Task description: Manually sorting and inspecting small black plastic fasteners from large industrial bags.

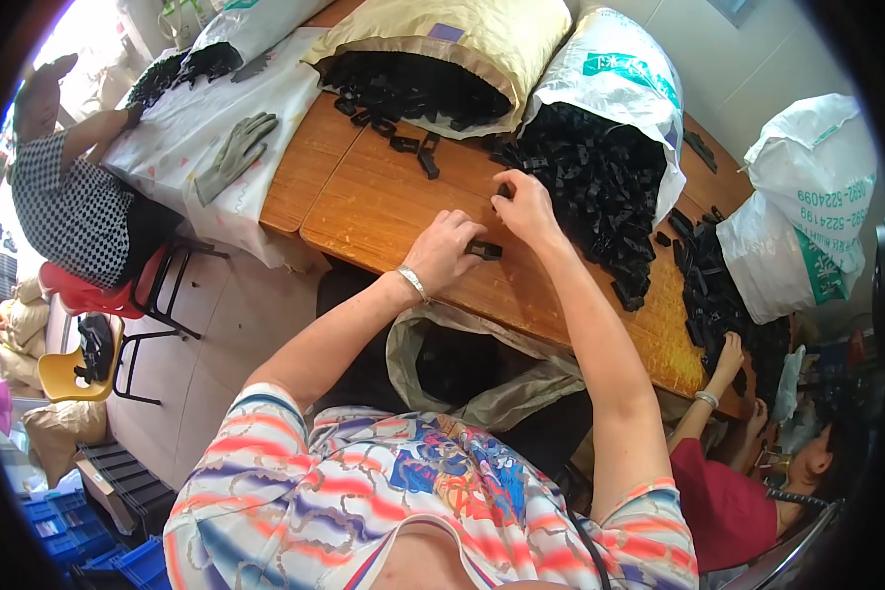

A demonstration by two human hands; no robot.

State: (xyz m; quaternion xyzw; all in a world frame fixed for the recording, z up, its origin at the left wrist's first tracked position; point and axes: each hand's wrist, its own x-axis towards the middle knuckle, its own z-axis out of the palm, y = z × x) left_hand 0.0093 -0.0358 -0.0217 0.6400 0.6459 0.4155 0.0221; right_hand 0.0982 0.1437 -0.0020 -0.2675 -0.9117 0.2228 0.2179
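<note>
Over the brown wooden table (364, 211), my left hand (444, 254) has its fingers closed on a small black plastic part (486, 251), which sticks out to the right. Slightly farther off and to the right, my right hand (527, 208) pinches another black plastic part (504, 191) between thumb and fingers. Just right of that hand, a large heap of similar black parts (600, 177) spills from a white woven sack (615, 59). An open paper-like sack (403, 364) hangs at the table's near edge, below my forearms; its dark inside is hard to make out.
A yellowish sack (462, 29) of black parts lies at the back, with loose parts (428, 155) before it. A grey glove (236, 157) rests on the white-covered table at left. Co-workers sit at left and right; the right one's hand (730, 359) touches another pile.
</note>
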